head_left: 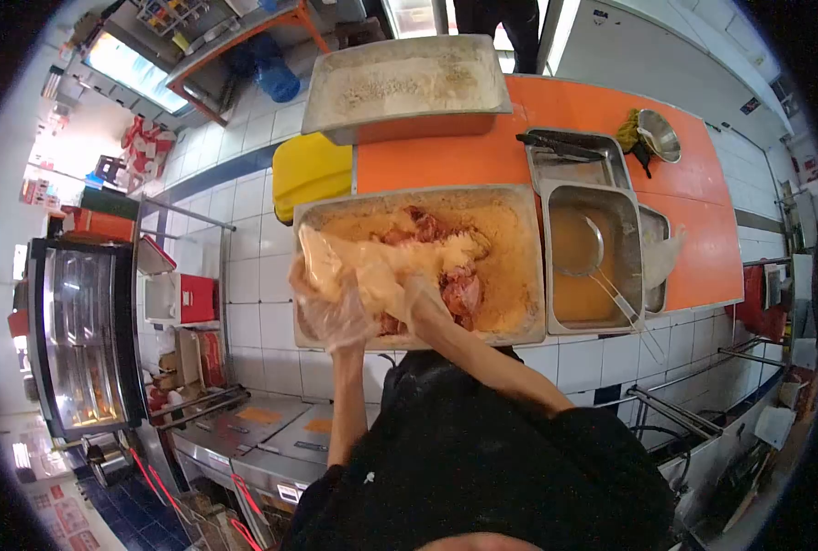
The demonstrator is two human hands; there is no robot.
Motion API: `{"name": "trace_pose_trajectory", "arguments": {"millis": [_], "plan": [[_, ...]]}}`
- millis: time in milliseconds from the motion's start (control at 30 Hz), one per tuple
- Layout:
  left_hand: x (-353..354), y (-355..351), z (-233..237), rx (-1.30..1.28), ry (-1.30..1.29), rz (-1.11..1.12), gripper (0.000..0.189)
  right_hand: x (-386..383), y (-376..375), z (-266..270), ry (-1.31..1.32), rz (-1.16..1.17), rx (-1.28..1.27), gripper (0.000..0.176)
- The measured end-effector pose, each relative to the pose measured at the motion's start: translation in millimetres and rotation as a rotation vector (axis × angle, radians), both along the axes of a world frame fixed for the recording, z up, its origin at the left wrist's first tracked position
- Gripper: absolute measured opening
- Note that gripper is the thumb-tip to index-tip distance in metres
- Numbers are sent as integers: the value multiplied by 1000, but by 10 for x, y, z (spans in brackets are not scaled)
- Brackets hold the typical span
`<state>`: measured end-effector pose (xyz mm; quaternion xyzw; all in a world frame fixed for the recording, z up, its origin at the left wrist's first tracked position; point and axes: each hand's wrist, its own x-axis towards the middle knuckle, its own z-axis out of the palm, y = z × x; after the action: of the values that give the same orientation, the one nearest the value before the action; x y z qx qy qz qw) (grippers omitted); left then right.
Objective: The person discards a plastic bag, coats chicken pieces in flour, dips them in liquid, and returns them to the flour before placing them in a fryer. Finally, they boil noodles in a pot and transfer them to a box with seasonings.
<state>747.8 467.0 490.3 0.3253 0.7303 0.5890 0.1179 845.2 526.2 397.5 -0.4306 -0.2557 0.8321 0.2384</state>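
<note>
Both my hands, in clear plastic gloves, are over the left side of a large metal pan (pixel 533 275) of orange-yellow breading flour (pixel 510 220). My left hand (pixel 336 317) grips a big flour-coated piece of meat (pixel 322 257) near the pan's left wall. My right hand (pixel 418 294) comes in from the right and closes on the same coated mass, its fingers partly hidden by flour. Reddish raw meat pieces (pixel 462 292) lie in the flour just right of it, with more behind the hands.
Right of the pan, a deep tray of brownish liquid (pixel 570 289) holds a wire strainer (pixel 597 253). Behind it sits a shallow tray with black-handled tongs (pixel 560 145). Another flour pan (pixel 409 119) and a yellow tub (pixel 313 174) stand farther back. A metal bowl (pixel 659 136) rests on the orange table (pixel 694 207).
</note>
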Motion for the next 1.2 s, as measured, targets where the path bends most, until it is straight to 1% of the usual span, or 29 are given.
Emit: {"name": "trace_pose_trajectory", "arguments": {"millis": [33, 100, 133, 167, 233, 267, 300, 367, 467, 500, 533, 567, 600, 667, 700, 733, 767, 800, 867, 900, 967, 1000, 1033, 1067, 1133, 1200], "plan": [[6, -26, -57, -16, -21, -36, 56, 19, 47, -61, -29, 47, 69, 25], [62, -59, -145, -45, -56, -96, 56, 228, -117, -202, 138, -235, -121, 19], [82, -59, -178, -62, -60, -110, 55, 312, -104, -399, 213, -236, -37, 16], [88, -37, -184, -64, -55, -123, 55, 361, -151, -559, 213, -245, -39, 16], [139, -32, -129, -23, -53, -138, 54, 431, -211, -429, 299, -429, -144, 10], [140, -31, -112, -25, -62, -141, 53, 485, -281, -632, 290, -440, -157, 10], [121, -28, -107, -51, -62, -143, 53, 535, -357, -968, -17, -267, 135, 8], [78, -41, -39, -38, -31, -135, 52, 510, -256, -1109, -320, -105, 447, 6], [-31, -105, 111, -3, -12, -111, 51, 320, -386, -684, 4, -301, -10, 9], [-68, -96, 210, 6, -175, -78, 50, 244, -416, -499, 115, -359, -158, 10], [-261, -193, 179, -267, 81, 7, 51, 149, -313, -317, 182, -389, -216, 11], [-354, -124, 216, -248, 87, 7, 51, 55, -214, -136, 246, -419, -277, 11], [-407, -154, 249, -92, 291, -29, 53, -19, -113, 52, -149, 42, -7, 13], [-430, -352, 253, 46, 492, -28, 55, -260, -189, -331, -64, -37, -57, 10], [-462, -359, 252, 58, 316, 14, 52, -380, -224, -513, -21, -76, -83, 9], [-510, -331, 251, 75, 142, 45, 49, -403, -123, -554, -98, 7, 243, 9], [-546, -350, 231, 85, -39, 75, 46, -388, -97, -607, -137, 63, 400, 9], [-569, -426, 171, 82, -45, 89, 46, -370, -63, -590, -181, 106, 558, 9], [-623, -582, -39, -108, -98, 162, 47, -302, 102, -197, -224, 66, 455, 23], [-643, -670, -152, -103, -108, 165, 47, -288, 135, -58, -232, 71, 460, 23], [-679, -900, -442, -287, 64, 122, 51, -229, 240, 138, -44, 24, 69, 17], [-776, -1043, -780, -218, -41, 121, 52, -146, 369, -20, -268, 348, 796, 15], [-778, -1049, -962, -206, -106, 89, 50, -14, 455, 65, -253, 372, 904, 15], [-750, -1028, -1045, -199, -215, 63, 48, 36, 512, 168, -224, 349, 908, 15], [-643, -874, -1145, -181, -484, 20, 44, 203, 594, 420, -76, 258, 705, 15], [-439, -692, -1154, -154, -764, 4, 41, 475, 629, 669, 13, 233, 640, 15]]}}
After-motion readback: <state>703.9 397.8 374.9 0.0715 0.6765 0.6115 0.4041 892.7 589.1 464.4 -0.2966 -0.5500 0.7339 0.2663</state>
